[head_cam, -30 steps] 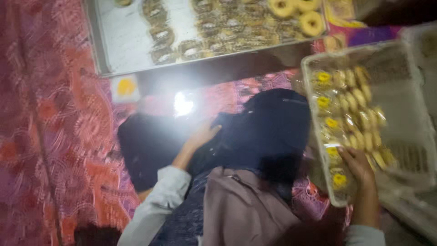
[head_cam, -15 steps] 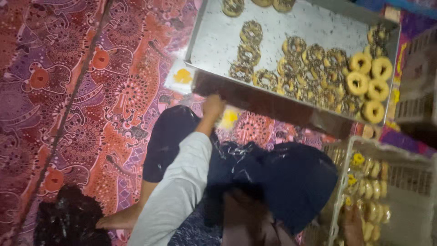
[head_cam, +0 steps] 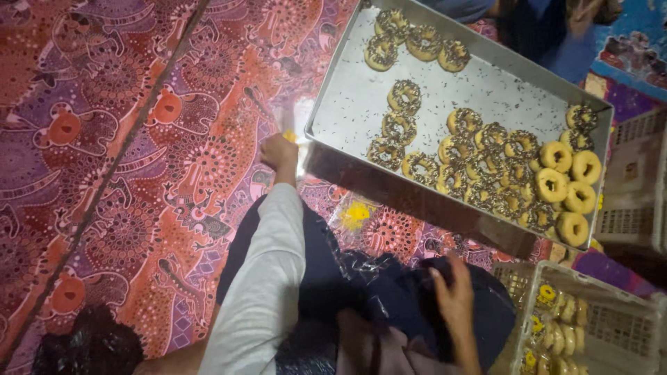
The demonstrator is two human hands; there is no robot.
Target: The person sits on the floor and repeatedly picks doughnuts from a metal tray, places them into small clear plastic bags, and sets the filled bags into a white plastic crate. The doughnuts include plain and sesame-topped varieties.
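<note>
One metal tray [head_cam: 361,104], five plain doughnuts [head_cam: 566,187]; left hand [head_cam: 279,153] grip closed, right hand [head_cam: 455,295] grip apart.

Metal tray [head_cam: 347,104] of doughnuts [head_cam: 486,156] far right on patterned mat [head_cam: 104,173], left hand [head_cam: 279,153] at its near-left corner, crate [head_cam: 618,326] of packed doughnuts [head_cam: 559,337] near right, right hand [head_cam: 455,298] beside it
</note>
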